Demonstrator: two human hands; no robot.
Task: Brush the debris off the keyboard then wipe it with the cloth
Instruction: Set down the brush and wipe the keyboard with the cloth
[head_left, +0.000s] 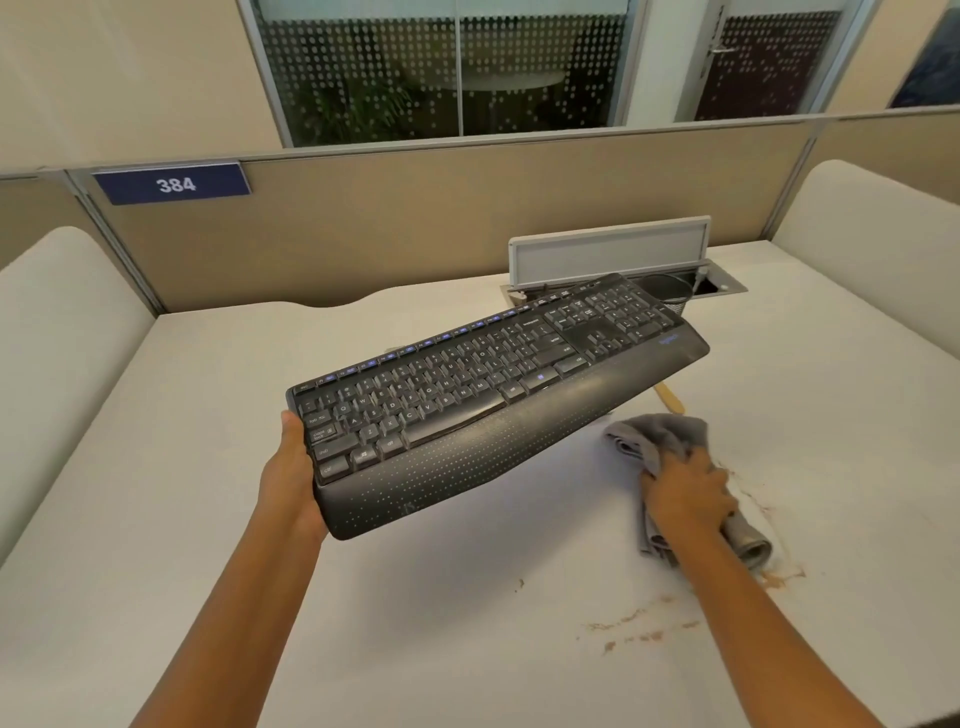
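A white desk (218, 467) fills most of the frame, fenced at the back by a tan partition (415, 218) that carries a blue plate reading 384 (174, 183) at upper left. Right of centre, behind the keyboard, a grey cable-hatch lid (610, 249) stands raised over its opening, with a black round object just beside it, partly hidden by the keyboard's far end. A pale wooden handle (670, 399), likely the brush, pokes out from under the keyboard's right end; the rest of it is hidden. Brown debris (644, 623) lies scattered on the desk at lower right, some beside the cloth and some nearer the bottom edge.

The black wireless keyboard (493, 395) is lifted off the desk in the middle of the frame, tilted, its right end further away and higher. The left hand (293, 478) grips its left short end, thumb on the top edge, fingers hidden beneath, forearm reaching in from the bottom. The right hand (685, 493) presses down on the crumpled grey cloth (660, 436) on the desk at right, fingers curled round its folds.
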